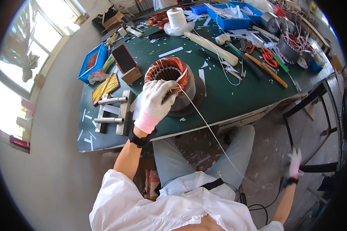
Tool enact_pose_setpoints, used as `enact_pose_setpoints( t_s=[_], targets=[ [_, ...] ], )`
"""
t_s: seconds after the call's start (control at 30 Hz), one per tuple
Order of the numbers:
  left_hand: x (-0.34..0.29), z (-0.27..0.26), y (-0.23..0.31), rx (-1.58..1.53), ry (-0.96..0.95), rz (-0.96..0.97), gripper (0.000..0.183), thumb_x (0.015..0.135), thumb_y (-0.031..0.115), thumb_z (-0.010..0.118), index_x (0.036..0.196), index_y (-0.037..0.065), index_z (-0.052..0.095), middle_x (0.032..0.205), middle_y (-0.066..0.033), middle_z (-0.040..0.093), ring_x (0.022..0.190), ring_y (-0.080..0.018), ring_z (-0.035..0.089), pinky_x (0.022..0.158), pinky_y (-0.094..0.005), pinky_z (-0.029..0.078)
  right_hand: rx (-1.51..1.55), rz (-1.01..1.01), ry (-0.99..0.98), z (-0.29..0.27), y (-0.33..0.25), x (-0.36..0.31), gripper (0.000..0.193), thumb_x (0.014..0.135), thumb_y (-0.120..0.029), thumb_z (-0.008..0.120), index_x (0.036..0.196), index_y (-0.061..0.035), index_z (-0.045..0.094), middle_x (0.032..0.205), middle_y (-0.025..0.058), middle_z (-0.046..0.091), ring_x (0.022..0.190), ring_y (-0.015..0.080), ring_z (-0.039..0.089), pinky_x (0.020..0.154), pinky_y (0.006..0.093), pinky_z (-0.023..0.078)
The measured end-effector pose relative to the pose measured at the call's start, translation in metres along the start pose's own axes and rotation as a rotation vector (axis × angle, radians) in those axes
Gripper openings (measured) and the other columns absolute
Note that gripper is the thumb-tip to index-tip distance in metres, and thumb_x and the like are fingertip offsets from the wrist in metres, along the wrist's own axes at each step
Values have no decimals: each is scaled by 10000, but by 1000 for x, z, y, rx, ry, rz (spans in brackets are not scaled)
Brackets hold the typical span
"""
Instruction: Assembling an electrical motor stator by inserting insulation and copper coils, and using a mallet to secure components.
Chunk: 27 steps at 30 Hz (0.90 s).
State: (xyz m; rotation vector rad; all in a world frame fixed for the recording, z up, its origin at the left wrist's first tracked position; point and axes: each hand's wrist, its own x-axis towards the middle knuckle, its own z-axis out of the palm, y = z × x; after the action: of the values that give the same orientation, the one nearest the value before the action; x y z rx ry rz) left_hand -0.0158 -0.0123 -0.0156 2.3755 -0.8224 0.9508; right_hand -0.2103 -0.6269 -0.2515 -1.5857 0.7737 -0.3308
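Observation:
A motor stator (193,86) with orange-red copper windings (164,65) stands upright on the green table, white cord laced around its coil ends. My left hand (157,96), in a white glove with a pink cuff, grips the near-left rim of the windings with curled fingers. From that rim a taut white cord (208,125) slants down to the right over my legs, and its far end blurs out. Out at the far right, away from the table, my gloved right hand (295,161) looks slightly blurred, fingers apart, with nothing visible in it.
Left of the stator lie a metal frame (124,111), a phone (124,58) on a wooden stand and a blue tray (89,63). Beyond it are a mallet (214,48), a cord spool (176,16) and red-handled scissors (269,57). A black metal chair frame (319,168) stands by my right hand.

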Motion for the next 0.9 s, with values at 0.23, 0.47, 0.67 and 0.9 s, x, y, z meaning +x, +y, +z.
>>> enact_pose_setpoints(
  t_s=[0.23, 0.47, 0.67, 0.9],
  targets=[
    [-11, -15, 1, 7, -150, -153, 288, 734, 37, 663, 1018, 58, 626, 955, -89, 655, 894, -282, 600, 856, -380, 431, -188, -940, -705, 332, -222, -173, 123, 865, -126, 571, 949, -57, 629, 834, 153, 619, 776, 328, 617, 709, 386, 485],
    [-21, 49, 56, -254, -69, 242, 380, 720, -39, 463, 1080, -22, 584, 1147, -184, 614, 1088, -357, 580, 959, -431, 433, -282, -839, -656, 358, -184, -188, 495, 718, -241, 747, 1116, -56, 517, 1036, 201, 576, 953, 362, 602, 797, 413, 494],
    [-90, 132, 97, -195, -398, 264, 396, 746, 38, 542, 1141, 40, 569, 1234, -127, 564, 1097, -300, 544, 939, -420, 440, 333, 196, -874, 230, -151, -128, 311, 982, -260, 500, 1210, -54, 547, 982, 18, 630, 693, 16, 509, 576, 161, 397],
    [-209, 160, 65, 94, -905, 161, 449, 775, 258, 644, 1194, 116, 565, 903, -61, 622, 939, -241, 579, 960, -407, 382, -256, 203, -419, 129, -74, -106, 271, 956, -228, 502, 1160, -66, 576, 917, -2, 619, 700, 48, 523, 592, 186, 416]
  ],
)
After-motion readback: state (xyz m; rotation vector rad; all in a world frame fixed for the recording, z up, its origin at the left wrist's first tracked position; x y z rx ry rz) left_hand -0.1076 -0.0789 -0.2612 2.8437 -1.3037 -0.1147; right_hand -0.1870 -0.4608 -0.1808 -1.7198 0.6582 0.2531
